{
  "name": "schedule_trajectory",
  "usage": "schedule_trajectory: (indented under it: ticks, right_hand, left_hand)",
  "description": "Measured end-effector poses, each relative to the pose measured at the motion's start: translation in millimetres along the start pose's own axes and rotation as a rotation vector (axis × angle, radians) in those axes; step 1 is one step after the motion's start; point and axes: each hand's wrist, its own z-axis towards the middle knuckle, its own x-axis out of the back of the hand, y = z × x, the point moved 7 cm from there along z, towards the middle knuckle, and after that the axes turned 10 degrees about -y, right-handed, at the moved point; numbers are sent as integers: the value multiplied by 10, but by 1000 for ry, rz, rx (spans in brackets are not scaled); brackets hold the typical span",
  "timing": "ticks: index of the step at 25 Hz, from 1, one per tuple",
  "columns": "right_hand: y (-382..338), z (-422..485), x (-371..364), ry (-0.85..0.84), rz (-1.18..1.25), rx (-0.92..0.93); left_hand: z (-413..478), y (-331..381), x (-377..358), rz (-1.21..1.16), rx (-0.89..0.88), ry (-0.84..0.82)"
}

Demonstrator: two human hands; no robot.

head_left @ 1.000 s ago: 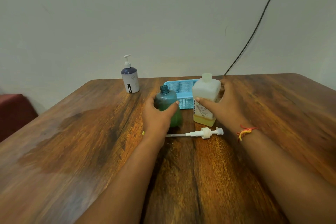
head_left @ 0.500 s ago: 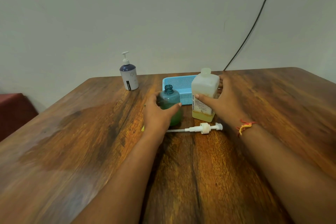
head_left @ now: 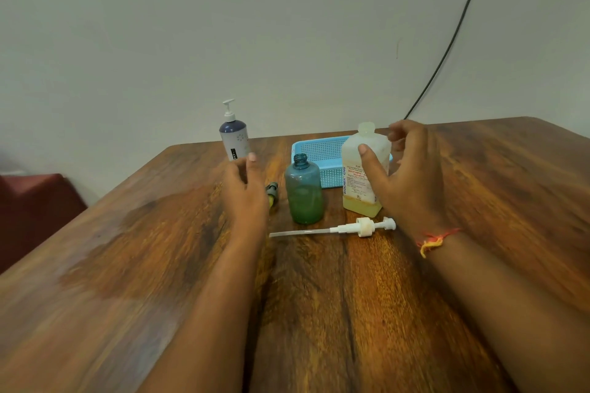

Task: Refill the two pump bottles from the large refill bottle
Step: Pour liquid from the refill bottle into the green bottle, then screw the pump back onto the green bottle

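A teal pump bottle (head_left: 304, 191) stands open-necked on the wooden table (head_left: 447, 265), with green liquid low inside. Its white pump head (head_left: 351, 228) lies flat in front of it. The large white refill bottle (head_left: 360, 169), capped and holding yellow liquid at the bottom, stands just right of it. My left hand (head_left: 245, 191) hovers open left of the teal bottle, apart from it. My right hand (head_left: 405, 175) is open beside the refill bottle, thumb in front of it, fingers spread behind. A second pump bottle (head_left: 234, 134), white with a dark top, stands at the back left.
A light blue perforated basket (head_left: 322, 153) sits behind the two bottles. A small dark and yellow cap-like piece (head_left: 272, 193) lies by my left hand. A black cable (head_left: 447, 41) runs down the wall. A red seat (head_left: 35, 207) is off the table's left edge.
My left hand let go of the teal bottle and drew away to the left. My right hand released the refill bottle and opened. The small dark piece is now uncovered.
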Motion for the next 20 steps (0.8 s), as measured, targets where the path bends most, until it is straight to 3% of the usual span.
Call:
schedule_trajectory:
  ticks: [3, 6, 11, 16, 18, 20]
  right_hand:
    - [-251, -133, -157, -153, 68, 135]
    - [-304, -235, -409, -304, 48, 134]
    - [-189, -292, -628, -446, 35, 38]
    - [-239, -295, -728, -482, -54, 52]
    - [-290, -283, -779, -498, -63, 71]
    - [-323, -262, -831, -509, -63, 67]
  left_hand:
    - [173, -183, 159, 267, 123, 14]
    - [226, -402, 62, 577, 238, -221]
    - [210, -537, -97, 757, 336, -469]
    - [274, -562, -37, 754, 331, -355]
    - [330, -529, 27, 629, 301, -245]
    - [356, -409, 94, 349, 198, -106]
